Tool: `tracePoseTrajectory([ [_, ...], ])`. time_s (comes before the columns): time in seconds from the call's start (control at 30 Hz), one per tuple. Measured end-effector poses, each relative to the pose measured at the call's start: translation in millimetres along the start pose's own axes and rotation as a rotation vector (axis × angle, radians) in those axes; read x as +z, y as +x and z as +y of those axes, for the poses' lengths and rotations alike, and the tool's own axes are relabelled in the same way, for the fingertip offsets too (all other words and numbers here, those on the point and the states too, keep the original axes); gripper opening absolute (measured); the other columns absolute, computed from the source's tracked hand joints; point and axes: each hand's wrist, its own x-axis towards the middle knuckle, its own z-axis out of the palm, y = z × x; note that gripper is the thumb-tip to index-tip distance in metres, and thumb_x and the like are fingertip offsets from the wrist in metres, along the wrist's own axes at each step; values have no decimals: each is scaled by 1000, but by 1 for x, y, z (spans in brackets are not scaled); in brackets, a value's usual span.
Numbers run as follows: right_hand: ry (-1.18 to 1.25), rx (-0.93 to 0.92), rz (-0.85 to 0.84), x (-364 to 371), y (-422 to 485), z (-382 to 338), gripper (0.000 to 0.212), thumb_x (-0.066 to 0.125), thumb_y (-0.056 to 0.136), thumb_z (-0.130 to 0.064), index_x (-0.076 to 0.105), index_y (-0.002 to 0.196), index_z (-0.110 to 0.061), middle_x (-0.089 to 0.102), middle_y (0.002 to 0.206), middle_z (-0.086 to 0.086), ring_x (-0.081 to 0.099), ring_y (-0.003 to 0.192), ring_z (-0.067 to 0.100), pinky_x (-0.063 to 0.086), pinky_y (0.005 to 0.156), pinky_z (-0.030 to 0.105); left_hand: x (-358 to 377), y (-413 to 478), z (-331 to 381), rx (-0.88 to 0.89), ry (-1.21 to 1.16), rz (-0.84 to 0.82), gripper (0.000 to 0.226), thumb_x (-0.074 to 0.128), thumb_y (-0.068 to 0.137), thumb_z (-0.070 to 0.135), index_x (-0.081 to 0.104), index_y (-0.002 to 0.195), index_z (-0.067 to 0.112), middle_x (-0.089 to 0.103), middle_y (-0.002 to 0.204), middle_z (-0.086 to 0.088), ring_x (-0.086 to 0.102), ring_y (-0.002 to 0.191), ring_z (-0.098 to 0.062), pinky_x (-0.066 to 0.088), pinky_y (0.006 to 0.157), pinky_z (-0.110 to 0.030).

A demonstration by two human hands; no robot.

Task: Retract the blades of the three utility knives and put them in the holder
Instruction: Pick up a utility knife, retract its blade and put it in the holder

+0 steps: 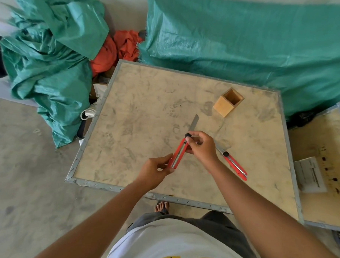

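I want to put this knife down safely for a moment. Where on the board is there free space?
The left half of the board is bare, from the left hand to its far edge. Also bare: the near right corner. Crowded: between the wooden holder, the right hand and the second knife.

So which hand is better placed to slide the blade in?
Probably the right hand: its fingers sit on the black slider of the held knife, while the left hand only steadies the rear end.

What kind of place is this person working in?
Probably a warehouse or storage area: a bare concrete floor, goods under green tarpaulins, and a metal-edged plywood crate serving as a table.
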Motion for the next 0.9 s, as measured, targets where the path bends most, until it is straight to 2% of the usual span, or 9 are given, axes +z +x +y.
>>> tracePoseTrajectory([
  [0.07,42,-5,-29,-8,-1,-9,20,73,94,-13,71,114,-13,75,104,15,79,91,24,66,69,34,-2,0,10,6,-61,-14,53,72,87,14,56,137,23,72,112,5,71,93,-12,56,93,-30],
  [0.17,96,-38,-75,-17,-3,-30,25,69,97,-11,69,122,-8,75,106,13,79,89,19,66,69,31,-3,1,23,11,-236,11,53,72,86,3,58,135,15,72,108,2,71,95,-18,59,76,-18],
  [0.27,46,-59,-147,-26,-6,-45,24,69,96,-8,72,119,-6,75,110,14,79,87,19,65,67,30,-2,2,35,19,-340,47,50,73,83,-2,63,130,13,73,101,3,70,98,-22,60,74,-18],
  [0.33,-28,-77,-220,-30,-12,-47,22,70,95,-6,74,117,-8,76,109,12,80,86,19,66,67,32,0,3,42,30,-367,67,48,74,83,-2,65,127,13,73,100,3,70,93,-17,60,74,-19],
  [0.43,-62,-91,-255,-41,-18,-48,22,69,95,-6,75,116,-10,76,106,8,80,86,17,67,68,34,7,7,52,57,-328,84,48,77,81,0,67,124,18,75,96,11,66,77,2,57,79,-13],
  [0.5,-96,-104,-256,-54,-18,-50,22,71,94,-9,76,115,-11,77,108,9,80,89,19,67,71,37,13,11,60,67,-319,75,47,78,80,2,68,123,21,74,95,15,65,79,1,54,79,-8],
  [0.6,-207,-143,-289,-72,-16,-49,21,75,91,-10,78,112,-10,78,107,9,79,91,21,67,75,44,21,14,71,81,-318,74,46,80,80,5,69,121,22,76,94,12,65,84,-9,56,84,-14],
  [0.77,-330,-240,-343,-99,-18,-48,18,81,86,-11,82,103,-14,73,98,-4,75,92,19,66,79,42,42,17,93,118,-298,79,46,80,79,3,72,111,35,78,86,2,61,80,-11,55,94,-29],
  [0.9,-354,-281,-377,-132,-12,-54,30,77,89,-15,77,118,-25,71,112,-7,73,94,16,66,77,36,65,19,117,136,-304,83,47,82,77,4,71,120,21,80,99,-1,63,80,-12,57,94,-34],
])
